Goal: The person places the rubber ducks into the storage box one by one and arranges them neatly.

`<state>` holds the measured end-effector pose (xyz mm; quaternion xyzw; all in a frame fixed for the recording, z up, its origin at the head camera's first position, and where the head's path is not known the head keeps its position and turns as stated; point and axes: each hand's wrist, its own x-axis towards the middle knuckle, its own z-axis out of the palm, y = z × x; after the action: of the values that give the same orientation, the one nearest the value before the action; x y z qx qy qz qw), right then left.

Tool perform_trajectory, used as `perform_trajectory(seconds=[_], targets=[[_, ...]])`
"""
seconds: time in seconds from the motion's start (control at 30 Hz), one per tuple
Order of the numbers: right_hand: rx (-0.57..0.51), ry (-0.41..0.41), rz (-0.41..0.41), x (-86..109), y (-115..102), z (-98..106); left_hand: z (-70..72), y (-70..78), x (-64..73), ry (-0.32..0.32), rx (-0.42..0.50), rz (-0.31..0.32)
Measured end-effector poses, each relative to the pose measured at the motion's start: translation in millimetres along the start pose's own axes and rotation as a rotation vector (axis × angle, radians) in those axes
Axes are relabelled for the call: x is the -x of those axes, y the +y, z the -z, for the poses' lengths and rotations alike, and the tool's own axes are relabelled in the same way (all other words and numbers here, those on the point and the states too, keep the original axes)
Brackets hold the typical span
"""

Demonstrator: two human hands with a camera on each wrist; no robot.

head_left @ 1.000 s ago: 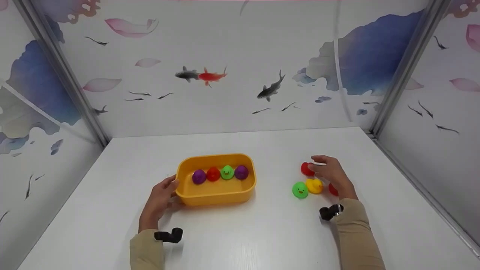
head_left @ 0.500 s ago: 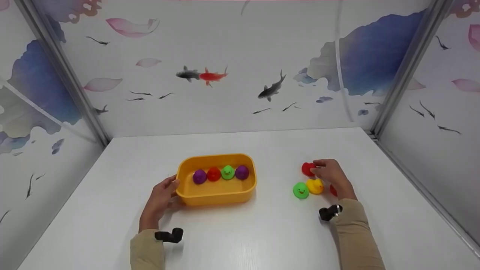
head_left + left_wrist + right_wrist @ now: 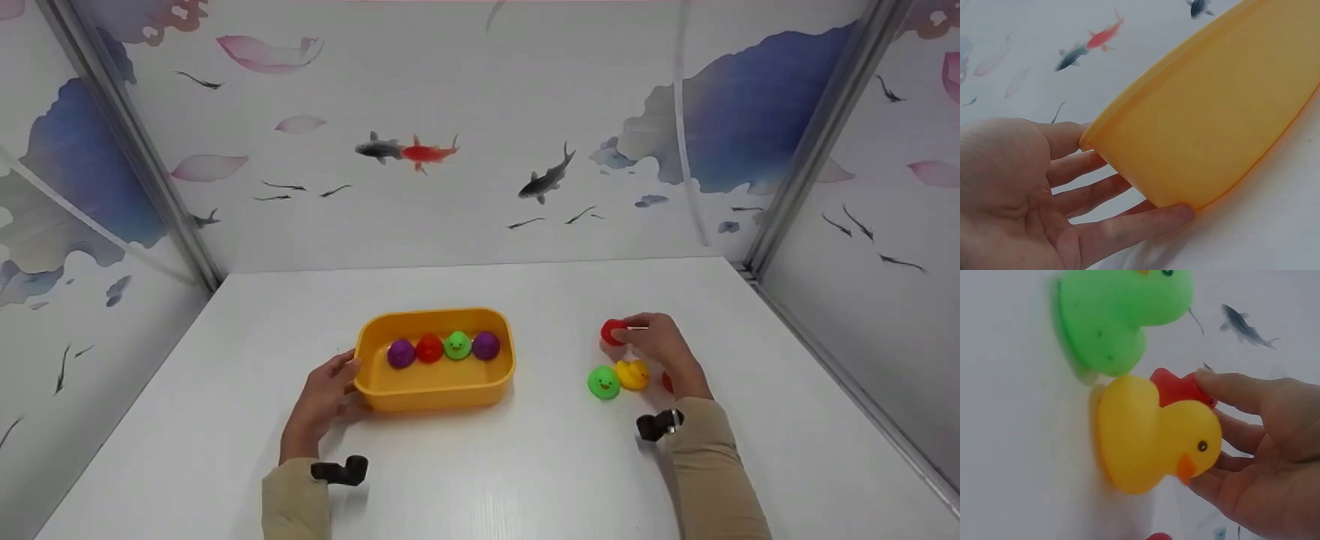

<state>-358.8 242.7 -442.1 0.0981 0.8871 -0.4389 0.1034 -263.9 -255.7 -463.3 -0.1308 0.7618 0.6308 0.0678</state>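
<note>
My left hand (image 3: 322, 397) holds the left end of a yellow plastic tub (image 3: 435, 401). In the left wrist view the fingers (image 3: 1129, 228) reach round its end wall, at the rim and at the bottom edge. A row of toy ducks lies inside the tub: a purple one (image 3: 401, 353), a red one (image 3: 430, 348), a green one (image 3: 457, 346) and another purple one (image 3: 486, 345). To the right, my right hand (image 3: 664, 349) pinches a red rubber duck (image 3: 613, 331) between thumb and fingers, just above the table. The yellow duck (image 3: 1134, 439) partly hides it in the right wrist view.
Near my right hand a green duck (image 3: 604, 382) and a yellow duck (image 3: 632, 375) sit side by side. Another red duck (image 3: 667, 382) is partly covered by my right wrist. Walls printed with fish surround the white table (image 3: 480, 472).
My right hand closed its thumb and fingers on the red duck and raised it slightly from the table. My left hand and the tub stay in place.
</note>
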Motion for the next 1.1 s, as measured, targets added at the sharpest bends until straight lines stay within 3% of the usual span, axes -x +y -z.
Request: perform_trajectory(seconds=[0.2,0.5,0.83,0.97,1.1], targets=[[-0.063,0.023,0.061,11.5,-18,2,-0.5,0.3,0.4,0.004,0.006,0.006],[-0.143,-0.010,0.154,22.7,-39,-4,-2.3,0.5,-0.9,0.015,-0.009,0.017],[-0.284,-0.124,0.277,24.7,-49,-17,-1.9,1.4,0.6,0.011,-0.001,0.009],[-0.282,-0.143,0.280,28.7,-58,-27,-1.4,0.8,2.2,0.004,0.000,-0.015],[-0.217,-0.125,0.230,30.6,-69,-39,-0.7,0.5,3.5,0.003,-0.003,0.006]])
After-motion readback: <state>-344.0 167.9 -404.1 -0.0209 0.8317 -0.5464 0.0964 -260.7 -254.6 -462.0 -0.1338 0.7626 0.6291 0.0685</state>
